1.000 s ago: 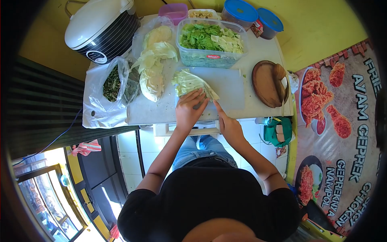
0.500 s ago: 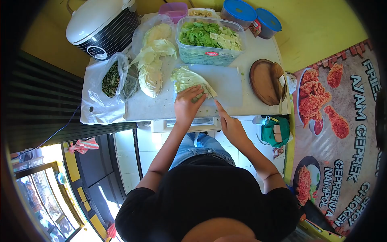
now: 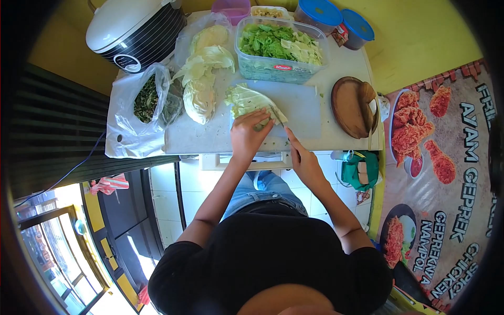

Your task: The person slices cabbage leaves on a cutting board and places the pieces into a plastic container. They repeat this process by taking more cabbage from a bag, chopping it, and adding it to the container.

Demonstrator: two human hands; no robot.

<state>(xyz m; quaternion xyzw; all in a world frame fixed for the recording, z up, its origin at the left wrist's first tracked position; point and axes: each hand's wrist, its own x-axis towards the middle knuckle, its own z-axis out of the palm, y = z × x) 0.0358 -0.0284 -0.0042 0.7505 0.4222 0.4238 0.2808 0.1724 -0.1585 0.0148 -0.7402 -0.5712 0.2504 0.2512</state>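
A wedge of pale green cabbage lies on the white cutting board near the table's front edge. My left hand presses down on the near side of the wedge, fingers bent over it. In my right hand is a knife, its handle in the closed fingers and the forefinger stretched along it. The thin blade points away from me at the wedge's right end; part of it is hard to make out against the leaf. Behind the board stands a clear plastic container filled with chopped greens and cabbage.
Left of the board lie more cabbage and a plastic bag of dark leaves. A rice cooker stands at the back left. A wooden mortar with its pestle sits right. Blue-lidded tubs are behind.
The view has shifted slightly, so the table items appear a little further right. Both hands keep nearly the same places at the cabbage, with the knife still at its right end.
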